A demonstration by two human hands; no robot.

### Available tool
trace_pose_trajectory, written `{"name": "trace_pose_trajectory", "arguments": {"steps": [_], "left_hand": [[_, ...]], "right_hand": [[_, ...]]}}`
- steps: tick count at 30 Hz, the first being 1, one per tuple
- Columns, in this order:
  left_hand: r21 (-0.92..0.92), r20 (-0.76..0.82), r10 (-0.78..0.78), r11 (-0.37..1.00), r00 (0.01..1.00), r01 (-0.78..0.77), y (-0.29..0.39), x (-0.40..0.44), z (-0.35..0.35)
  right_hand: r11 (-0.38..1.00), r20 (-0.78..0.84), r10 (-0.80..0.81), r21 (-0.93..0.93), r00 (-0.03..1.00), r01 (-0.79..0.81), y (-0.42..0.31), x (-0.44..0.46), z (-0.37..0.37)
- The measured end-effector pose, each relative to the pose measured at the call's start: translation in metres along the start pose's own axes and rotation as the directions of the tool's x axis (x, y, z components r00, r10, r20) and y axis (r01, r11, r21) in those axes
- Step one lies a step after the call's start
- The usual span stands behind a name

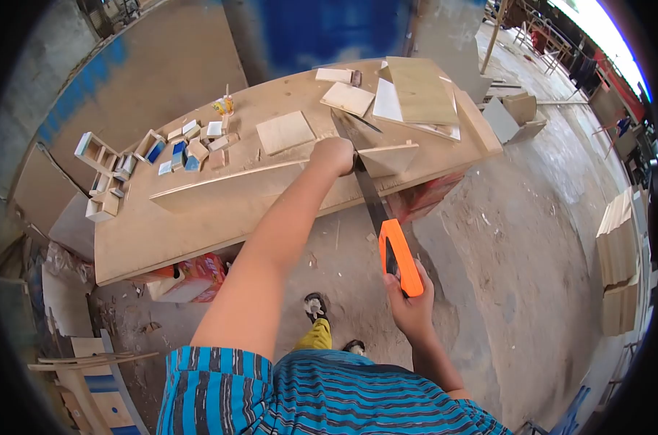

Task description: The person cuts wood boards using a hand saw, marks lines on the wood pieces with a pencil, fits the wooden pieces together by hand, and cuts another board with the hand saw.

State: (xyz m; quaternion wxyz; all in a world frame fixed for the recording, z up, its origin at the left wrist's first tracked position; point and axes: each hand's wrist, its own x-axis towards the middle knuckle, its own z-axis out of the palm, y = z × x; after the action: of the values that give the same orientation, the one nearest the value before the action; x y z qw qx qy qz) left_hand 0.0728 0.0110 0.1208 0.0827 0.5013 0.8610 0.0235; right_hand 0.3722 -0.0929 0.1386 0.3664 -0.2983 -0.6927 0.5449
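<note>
My right hand (414, 308) is closed around the orange handle of a handsaw (405, 262). The saw's dark blade slants up and away, crossing a long, thin wooden board (231, 187) near its right part. That board stands on its edge along the near side of the worktable (162, 243). My left hand (332, 156) grips the board's top edge just left of the blade; its fingertips are hidden. Right of the blade, a shorter stretch of board (391, 158) shows. Whether the cut goes right through, I cannot make out.
Several small wood blocks (197, 148) lie at the table's left, beside small box frames (100, 170). A square panel (285, 133) and larger plywood sheets (420, 90) lie farther back. Red packages (202, 275) sit under the table. Stacked boards (618, 246) stand at the far right.
</note>
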Motion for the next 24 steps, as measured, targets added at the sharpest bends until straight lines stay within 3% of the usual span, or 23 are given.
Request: {"name": "trace_pose_trajectory", "arguments": {"steps": [2, 4, 7, 8, 11, 12, 15, 18, 21, 24], "left_hand": [[-0.004, -0.071, 0.020, 1.000, 0.997, -0.020, -0.004, 0.008, 0.009], [0.037, -0.043, 0.064, 0.997, 0.997, -0.062, -0.004, 0.006, 0.002], [0.056, -0.042, 0.072, 0.996, 0.996, -0.070, -0.008, 0.010, -0.005], [0.052, -0.048, 0.071, 0.996, 0.996, -0.069, -0.007, 0.012, -0.005], [0.001, -0.133, 0.034, 0.999, 0.991, -0.034, -0.007, 0.010, 0.004], [-0.004, -0.098, 0.021, 1.000, 0.995, -0.022, -0.004, 0.006, 0.003], [-0.012, -0.016, -0.007, 1.000, 1.000, 0.007, 0.002, -0.003, -0.007], [-0.002, 0.049, -0.017, 1.000, 0.999, 0.017, 0.003, -0.004, -0.006], [0.002, 0.072, 0.026, 1.000, 0.997, -0.026, 0.000, 0.000, -0.012], [0.007, 0.117, 0.027, 1.000, 0.993, -0.028, -0.001, 0.009, -0.008]], "right_hand": [[0.999, -0.002, -0.038, -0.031, 0.999, 0.038, 0.005, 0.010, 0.005], [0.995, 0.005, -0.033, -0.093, 0.999, 0.033, 0.022, 0.029, 0.018], [0.999, -0.032, 0.003, 0.032, 0.999, -0.002, 0.034, 0.044, 0.045], [0.996, -0.048, -0.085, 0.028, 0.995, 0.086, 0.043, 0.044, 0.047], [0.996, -0.008, 0.044, 0.073, 0.999, -0.043, 0.029, 0.043, 0.028], [0.994, 0.000, -0.027, 0.103, 1.000, 0.027, 0.028, 0.044, 0.023], [1.000, 0.000, -0.031, 0.006, 1.000, 0.031, 0.029, 0.035, 0.017], [0.995, -0.014, 0.066, 0.081, 0.998, -0.065, 0.018, 0.019, 0.014], [1.000, 0.002, -0.015, 0.004, 1.000, 0.015, -0.007, -0.015, -0.004], [0.993, -0.005, 0.109, -0.042, 0.994, -0.109, 0.004, -0.045, -0.023]]}}
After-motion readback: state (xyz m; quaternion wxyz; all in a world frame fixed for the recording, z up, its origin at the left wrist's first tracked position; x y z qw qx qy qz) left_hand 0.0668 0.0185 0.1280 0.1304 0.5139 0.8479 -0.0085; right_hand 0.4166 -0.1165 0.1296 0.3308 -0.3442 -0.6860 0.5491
